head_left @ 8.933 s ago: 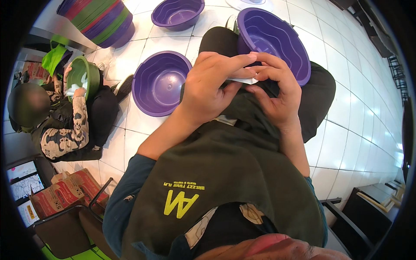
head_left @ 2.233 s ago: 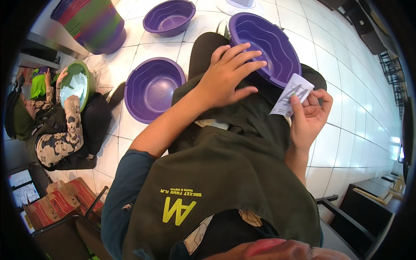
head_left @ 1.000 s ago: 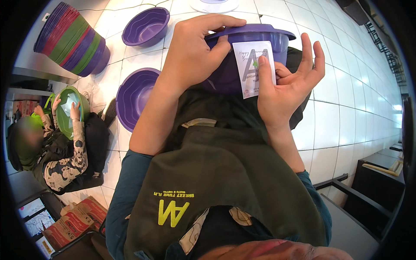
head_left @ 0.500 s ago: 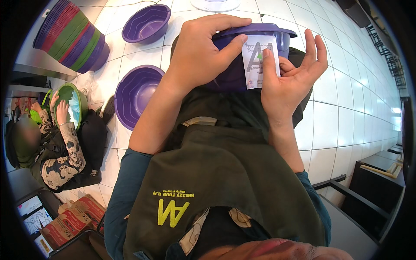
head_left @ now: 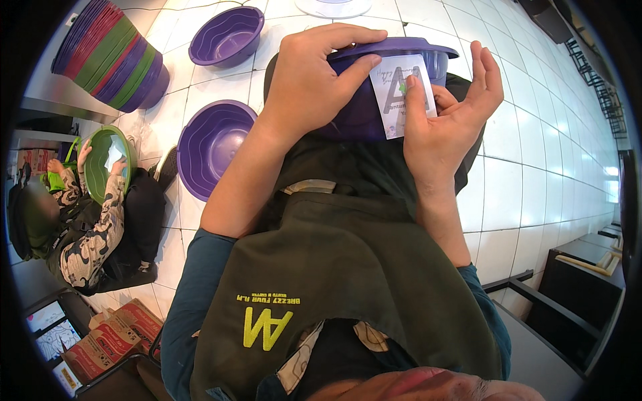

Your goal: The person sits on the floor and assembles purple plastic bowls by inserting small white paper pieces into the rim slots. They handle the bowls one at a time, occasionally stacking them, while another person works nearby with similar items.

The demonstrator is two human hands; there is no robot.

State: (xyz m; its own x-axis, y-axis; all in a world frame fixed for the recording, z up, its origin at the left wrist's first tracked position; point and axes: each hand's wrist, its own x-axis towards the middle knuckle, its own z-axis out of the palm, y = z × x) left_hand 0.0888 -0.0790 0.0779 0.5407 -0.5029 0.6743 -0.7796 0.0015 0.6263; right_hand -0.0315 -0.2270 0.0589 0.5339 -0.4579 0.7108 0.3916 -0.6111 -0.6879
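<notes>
A purple plastic basin (head_left: 358, 113) rests tipped on its side over my lap, its rim toward the far side. My left hand (head_left: 304, 83) grips it, with the fingers along the rim and the thumb against the outer wall. Against that wall lies a white printed label (head_left: 393, 110), slightly tilted. My right hand (head_left: 449, 130) has its thumb on the label's face, with bent fingers at the label's right edge. Two other fingers of that hand stretch upward, free of the basin. What lies behind the label is hidden.
Two more purple basins (head_left: 217, 150) stand on the white tiled floor to my left. Beyond them leans a tall stack of coloured basins (head_left: 110, 57). At the left a co-worker (head_left: 87, 220) holds a green basin (head_left: 100, 157), near red-brown cartons (head_left: 114, 337). Dark furniture (head_left: 578, 294) is at the right.
The label has tilted a little, its upper end shifting left. My left hand stays put; my right hand barely moves. The co-worker's green basin has turned, and one hand now holds white paper inside it.
</notes>
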